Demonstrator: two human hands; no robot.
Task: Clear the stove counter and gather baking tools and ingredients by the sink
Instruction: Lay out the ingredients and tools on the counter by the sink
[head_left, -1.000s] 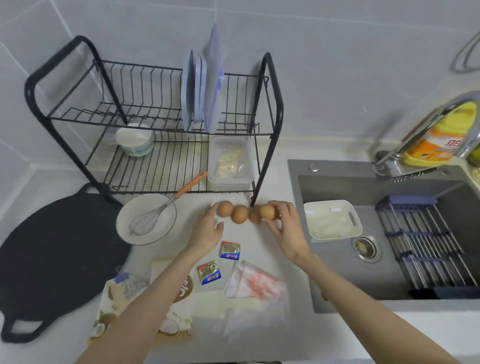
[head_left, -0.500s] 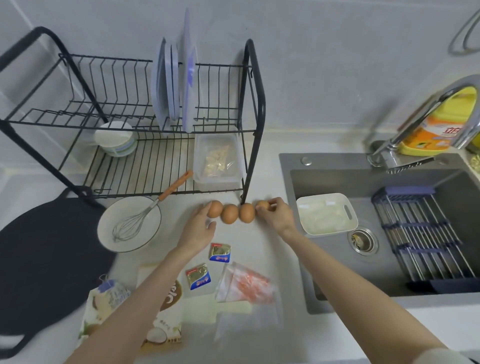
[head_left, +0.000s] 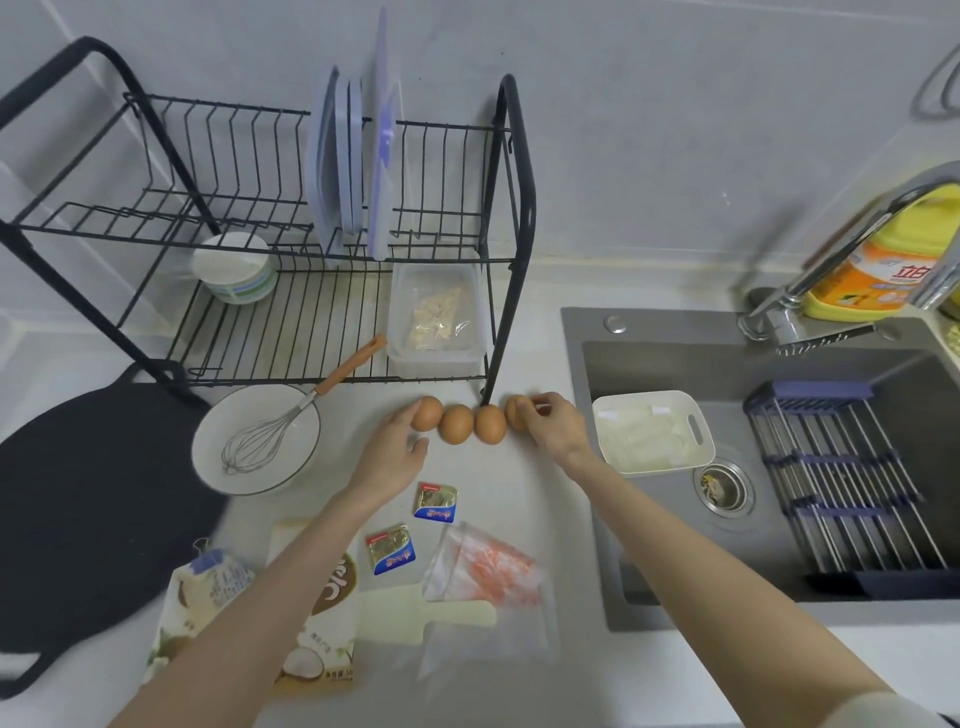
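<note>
4 eggs between left hand, right hand

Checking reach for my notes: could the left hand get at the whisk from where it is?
Probably yes. The left hand touches the leftmost egg; the whisk lies in the open bowl just to its left, handle propped over the rim. Only bare counter lies between.

The yellow bottle is labelled "立白"; the carton shows partial letters "sic".
</note>
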